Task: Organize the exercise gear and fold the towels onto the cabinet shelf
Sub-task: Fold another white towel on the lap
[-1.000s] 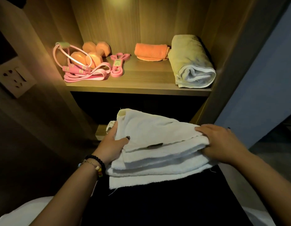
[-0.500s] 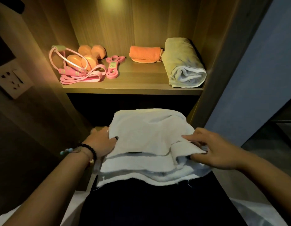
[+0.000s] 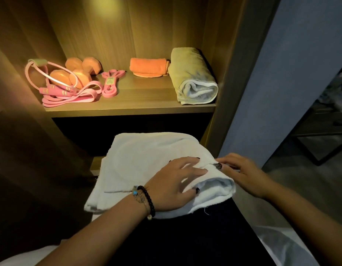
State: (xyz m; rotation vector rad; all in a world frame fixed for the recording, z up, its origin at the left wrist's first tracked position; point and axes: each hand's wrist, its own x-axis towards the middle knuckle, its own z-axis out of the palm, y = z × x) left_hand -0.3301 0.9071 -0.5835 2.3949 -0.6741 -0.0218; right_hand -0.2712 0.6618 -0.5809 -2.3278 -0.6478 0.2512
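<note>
White towel [image 3: 147, 166] on the lap below the shelf [image 3: 128, 107], half rolled from the right. Left hand [image 3: 172, 189] clamped on the roll, right hand [image 3: 241, 171] pressing flat, fingers straight. Risk: roll slackening or going crooked if released unevenly.

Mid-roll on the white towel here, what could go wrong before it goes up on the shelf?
The white towel is rolled only at its right end under the left hand and right hand; letting go may let it spring open. The free shelf gap between the pink bands and rolled towel looks tight, so it could nudge either.
</note>
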